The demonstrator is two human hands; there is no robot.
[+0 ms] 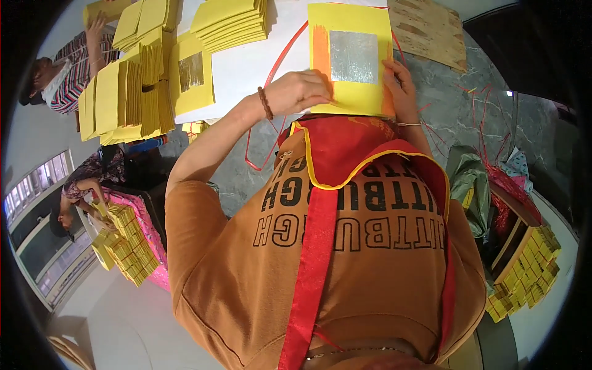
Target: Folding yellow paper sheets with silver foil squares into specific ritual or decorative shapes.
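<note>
well — yellow paper (356, 97) lies between left fingers (316, 88) and right fingers (399, 69)

A white table (246, 71) spreads beyond and to the left of the left hand (302, 92). Ahead of the right hand (402, 87) lies a wood-grained board (428, 31); to that hand's right runs grey marbled floor (453, 102). Far left of the left hand, a pale wall (31, 145) meets a bright, barred window (38, 180).

Red cord (287, 52) partly hidden behind yellow paper sheet (354, 95), far paper stack (228, 28) cut off at top edge, red strap (314, 265) cut off at lower edge, neck chain (327, 356) links indistinct
</note>
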